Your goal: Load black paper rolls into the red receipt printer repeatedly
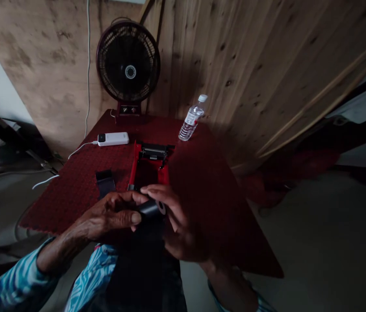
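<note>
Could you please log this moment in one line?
left hand: holds dark roll | right hand: at roll's end | red device: on table

The right hand point(184, 232) (in shadow) seems somewhat blurred.

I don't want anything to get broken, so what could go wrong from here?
The black roll sits between the left hand and the right hand, near their fingertips, so it might slip out and drop. The water bottle stands tall beyond the red frame, so a bump could tip it over. The cord on the white box runs off the table's edge, so it might get snagged.
</note>
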A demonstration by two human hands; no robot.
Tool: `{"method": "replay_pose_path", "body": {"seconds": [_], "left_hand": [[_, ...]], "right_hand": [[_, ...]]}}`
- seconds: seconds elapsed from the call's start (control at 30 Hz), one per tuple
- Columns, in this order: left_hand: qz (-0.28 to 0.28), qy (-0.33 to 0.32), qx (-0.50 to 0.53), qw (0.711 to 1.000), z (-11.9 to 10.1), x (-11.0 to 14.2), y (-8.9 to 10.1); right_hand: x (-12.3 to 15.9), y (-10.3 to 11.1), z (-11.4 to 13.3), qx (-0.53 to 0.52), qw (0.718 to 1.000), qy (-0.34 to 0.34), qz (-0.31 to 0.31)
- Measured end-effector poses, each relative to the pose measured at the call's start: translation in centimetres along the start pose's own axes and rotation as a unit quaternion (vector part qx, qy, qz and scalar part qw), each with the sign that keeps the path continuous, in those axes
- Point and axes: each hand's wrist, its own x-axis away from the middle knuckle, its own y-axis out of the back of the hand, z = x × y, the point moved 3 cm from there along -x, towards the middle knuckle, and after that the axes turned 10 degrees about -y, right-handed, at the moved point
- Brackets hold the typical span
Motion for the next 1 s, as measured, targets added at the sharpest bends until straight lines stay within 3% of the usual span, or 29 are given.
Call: {"method": "replay_pose_path", "body": {"seconds": [0.13,0.23,0.33,0.47,0.57,0.63,0.73,0.8,0.9,1.0], "left_hand": [[-0.048,-0.003,-0.058,0.997,-1.2,0.1,-0.1],[-0.091,-0.046,-0.187,0.977,-3.3,-0.1,0.8],[-0.122,-0.074,-0.341,0.929,-5.2,-1.0,2.2],[-0.07,-0.104,-0.488,0.864,-5.8,-4.0,3.0],[-0.023,-0.118,-0.585,0.802,-5.1,-6.5,2.5],[0.006,-0.111,-0.648,0.753,-4.4,-8.0,1.8],[0.039,-0.07,-0.719,0.691,-3.6,-9.6,1.3],[0.047,-0.055,-0.745,0.664,-3.3,-10.3,1.3],[0.042,-0.055,-0.747,0.661,-3.6,-10.5,1.8],[0.039,-0.054,-0.718,0.693,-4.3,-10.1,2.6]], "right_hand": [[0.9,0.1,2.2,0.237,0.961,0.129,-0.055],[2.2,0.2,2.8,0.276,0.942,0.166,-0.091],[3.6,0.8,1.9,0.303,0.929,0.18,-0.112],[4.4,3.8,-2.0,0.312,0.928,0.127,-0.159],[4.4,6.9,-6.5,0.332,0.917,0.049,-0.214],[4.6,8.4,-9.5,0.334,0.913,0.035,-0.23],[5.1,9.3,-12.8,0.335,0.914,0.027,-0.226],[5.5,9.4,-13.9,0.339,0.915,0.017,-0.217],[5.7,9.2,-14.4,0.332,0.92,0.005,-0.208],[5.8,9.2,-14.5,0.315,0.925,-0.014,-0.21]]}}
